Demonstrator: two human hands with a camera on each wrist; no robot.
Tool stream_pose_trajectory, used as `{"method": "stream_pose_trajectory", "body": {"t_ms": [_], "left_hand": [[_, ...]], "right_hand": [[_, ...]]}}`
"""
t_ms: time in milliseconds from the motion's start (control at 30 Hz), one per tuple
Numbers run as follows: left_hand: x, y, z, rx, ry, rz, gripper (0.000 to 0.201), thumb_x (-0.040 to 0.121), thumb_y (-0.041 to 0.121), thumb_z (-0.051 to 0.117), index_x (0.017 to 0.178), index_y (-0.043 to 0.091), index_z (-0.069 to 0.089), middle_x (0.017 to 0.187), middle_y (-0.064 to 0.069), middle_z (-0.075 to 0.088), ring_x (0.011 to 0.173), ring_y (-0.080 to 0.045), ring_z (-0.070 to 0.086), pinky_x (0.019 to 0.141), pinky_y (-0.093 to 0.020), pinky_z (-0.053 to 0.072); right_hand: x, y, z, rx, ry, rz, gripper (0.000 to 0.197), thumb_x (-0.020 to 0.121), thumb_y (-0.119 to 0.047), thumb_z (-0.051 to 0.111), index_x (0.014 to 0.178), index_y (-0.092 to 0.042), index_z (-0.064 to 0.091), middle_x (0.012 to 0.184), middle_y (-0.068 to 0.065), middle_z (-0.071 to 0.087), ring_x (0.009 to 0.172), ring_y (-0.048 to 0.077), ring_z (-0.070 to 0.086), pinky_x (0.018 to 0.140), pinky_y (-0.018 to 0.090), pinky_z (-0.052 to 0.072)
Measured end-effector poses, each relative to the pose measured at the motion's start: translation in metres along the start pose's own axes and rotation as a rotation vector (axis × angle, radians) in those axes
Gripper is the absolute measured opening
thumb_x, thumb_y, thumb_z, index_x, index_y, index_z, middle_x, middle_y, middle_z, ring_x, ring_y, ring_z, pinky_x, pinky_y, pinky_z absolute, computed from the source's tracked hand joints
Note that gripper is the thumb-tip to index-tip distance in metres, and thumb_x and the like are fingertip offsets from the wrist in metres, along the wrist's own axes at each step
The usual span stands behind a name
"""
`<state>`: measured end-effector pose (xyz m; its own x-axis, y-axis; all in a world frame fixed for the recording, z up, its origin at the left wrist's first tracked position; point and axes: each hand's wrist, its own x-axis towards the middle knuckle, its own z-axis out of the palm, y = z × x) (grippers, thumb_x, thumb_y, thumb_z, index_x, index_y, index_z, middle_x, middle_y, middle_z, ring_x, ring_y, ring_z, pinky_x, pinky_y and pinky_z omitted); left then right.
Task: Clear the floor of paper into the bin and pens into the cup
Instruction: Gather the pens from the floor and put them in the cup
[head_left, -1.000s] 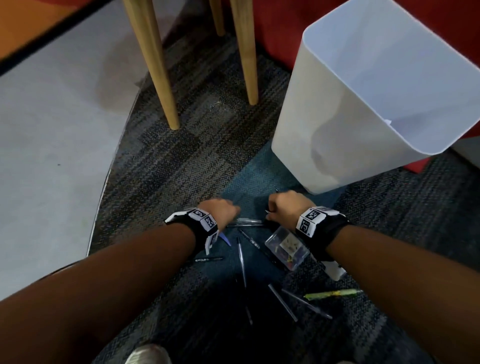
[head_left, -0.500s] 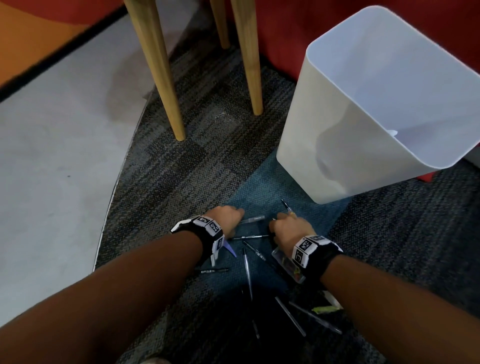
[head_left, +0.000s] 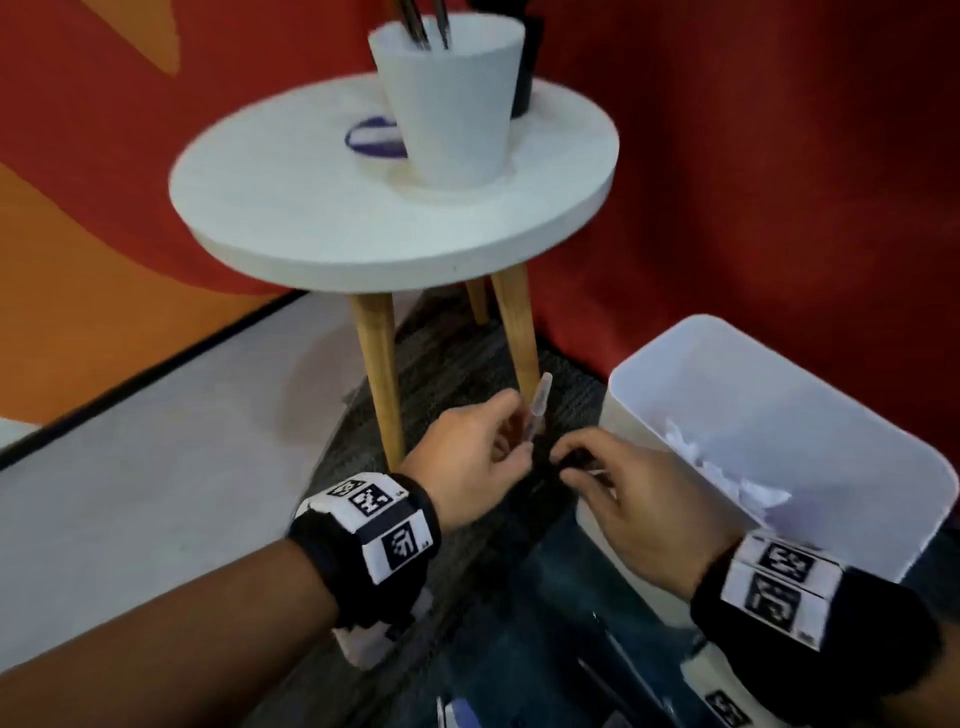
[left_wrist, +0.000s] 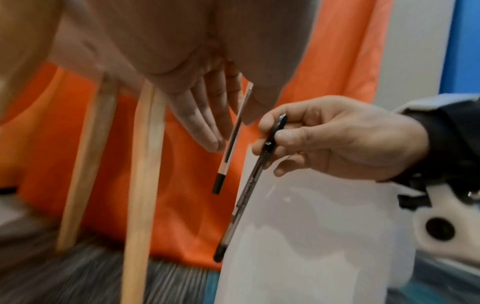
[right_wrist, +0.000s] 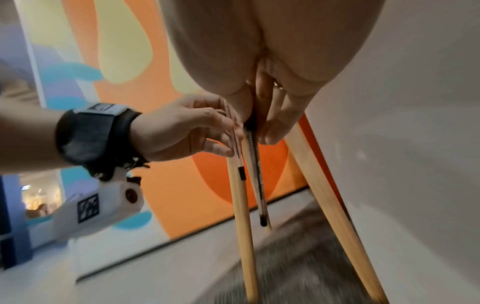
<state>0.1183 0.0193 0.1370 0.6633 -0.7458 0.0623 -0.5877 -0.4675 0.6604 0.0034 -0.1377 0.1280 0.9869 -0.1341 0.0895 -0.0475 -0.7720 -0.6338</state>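
My left hand (head_left: 511, 439) pinches a clear pen with a black end (head_left: 537, 410), held upright beside the table leg. In the left wrist view this pen (left_wrist: 230, 144) hangs from the fingers (left_wrist: 205, 131). Just to its right, my right hand (head_left: 571, 467) pinches a darker pen (left_wrist: 253, 181) near its top; that pen (right_wrist: 257, 170) hangs straight down. A white cup (head_left: 447, 98) with pens in it stands on the round white table (head_left: 311, 218). The white bin (head_left: 779, 415) at the right holds crumpled paper (head_left: 711, 462).
The table's wooden legs (head_left: 379, 374) stand just beyond my hands on dark carpet. A red and orange wall is behind. A purple ring (head_left: 371, 137) lies on the table by the cup. More pens lie dimly on the blue carpet (head_left: 623, 654) below my right wrist.
Both hands have risen from the floor, each with a pen, and come close together. The view has tilted up, so the tabletop and cup now show.
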Motion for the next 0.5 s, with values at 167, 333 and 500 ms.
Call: {"method": "stream_pose_trajectory", "body": {"t_ms": [167, 333, 500], "left_hand": [[0.018, 0.064, -0.073, -0.043, 0.269, 0.151, 0.018, 0.087, 0.021, 0.066, 0.085, 0.025, 0.049, 0.068, 0.014, 0.057, 0.061, 0.001, 0.055, 0.059, -0.012, 0.046], [0.049, 0.115, -0.158, -0.066, 0.517, 0.263, 0.013, 0.087, 0.019, 0.068, 0.095, 0.018, 0.059, 0.081, 0.010, 0.067, 0.073, -0.004, 0.064, 0.070, -0.020, 0.052], [0.107, 0.119, -0.228, -0.064, 0.744, 0.183, 0.014, 0.084, 0.025, 0.069, 0.094, 0.022, 0.060, 0.088, 0.006, 0.071, 0.084, -0.011, 0.068, 0.080, -0.037, 0.057]], "right_hand": [[0.034, -0.041, -0.067, 0.206, 0.323, -0.079, 0.028, 0.096, -0.015, 0.054, 0.114, -0.037, 0.051, 0.093, -0.016, 0.066, 0.087, -0.001, 0.064, 0.077, 0.020, 0.050], [0.068, -0.074, -0.108, 0.235, 0.473, -0.159, 0.033, 0.097, -0.015, 0.052, 0.123, -0.034, 0.046, 0.100, -0.009, 0.066, 0.093, 0.007, 0.066, 0.084, 0.032, 0.055], [0.090, -0.102, -0.140, 0.217, 0.603, -0.212, 0.032, 0.097, -0.013, 0.052, 0.117, -0.036, 0.045, 0.098, 0.001, 0.066, 0.075, 0.010, 0.070, 0.076, 0.028, 0.056]]}}
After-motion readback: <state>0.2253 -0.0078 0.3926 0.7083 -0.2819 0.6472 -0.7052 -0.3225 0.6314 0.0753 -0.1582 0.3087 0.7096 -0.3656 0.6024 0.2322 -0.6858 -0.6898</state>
